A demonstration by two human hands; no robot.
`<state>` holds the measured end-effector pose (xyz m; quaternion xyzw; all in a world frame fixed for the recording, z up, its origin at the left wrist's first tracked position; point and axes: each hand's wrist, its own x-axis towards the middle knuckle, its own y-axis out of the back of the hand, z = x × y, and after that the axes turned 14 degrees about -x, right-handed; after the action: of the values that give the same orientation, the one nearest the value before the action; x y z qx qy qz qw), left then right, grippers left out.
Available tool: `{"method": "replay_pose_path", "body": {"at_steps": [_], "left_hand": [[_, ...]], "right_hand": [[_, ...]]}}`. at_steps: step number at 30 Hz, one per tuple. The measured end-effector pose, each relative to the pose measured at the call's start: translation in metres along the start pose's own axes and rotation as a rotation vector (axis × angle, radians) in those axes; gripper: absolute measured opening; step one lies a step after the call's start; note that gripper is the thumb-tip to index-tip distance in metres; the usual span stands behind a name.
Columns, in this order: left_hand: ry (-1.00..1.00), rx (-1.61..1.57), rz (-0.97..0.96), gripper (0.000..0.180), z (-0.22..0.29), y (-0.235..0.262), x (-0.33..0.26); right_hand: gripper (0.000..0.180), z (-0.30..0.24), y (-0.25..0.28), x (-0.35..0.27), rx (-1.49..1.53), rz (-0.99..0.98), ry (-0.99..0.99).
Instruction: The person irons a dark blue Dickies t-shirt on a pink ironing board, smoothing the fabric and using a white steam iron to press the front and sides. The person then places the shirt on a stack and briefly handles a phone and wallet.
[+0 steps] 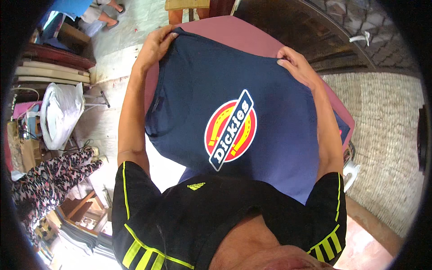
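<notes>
A navy blue T-shirt (pixel 202 81) with a round red and yellow emblem lies spread over a dusty-pink padded board (pixel 238 33). My left hand (pixel 157 42) pinches the shirt's far left edge. My right hand (pixel 294 63) grips the far right edge. Both arms stretch out along the shirt's sides, and the cloth is pulled flat between them. My own black top with yellow stripes (pixel 180 216) fills the lower part of the view.
A woven mat (pixel 382 135) lies on the right. A white plastic bag (pixel 60 112) and stacked boards (pixel 49 72) stand on the left. A person in patterned sleeves (pixel 49 180) is at lower left, and another person's feet (pixel 108 13) are at top left.
</notes>
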<state>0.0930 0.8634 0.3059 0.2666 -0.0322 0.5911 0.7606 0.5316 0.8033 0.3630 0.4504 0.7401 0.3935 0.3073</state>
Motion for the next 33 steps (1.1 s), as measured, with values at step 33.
{"method": "replay_pose_path", "body": {"at_steps": [33], "left_hand": [[-0.199,0.140,0.208,0.027,0.020,0.000,-0.050]], "right_hand": [[0.019,-0.126,-0.127,0.162,-0.150,0.480,0.609]]}}
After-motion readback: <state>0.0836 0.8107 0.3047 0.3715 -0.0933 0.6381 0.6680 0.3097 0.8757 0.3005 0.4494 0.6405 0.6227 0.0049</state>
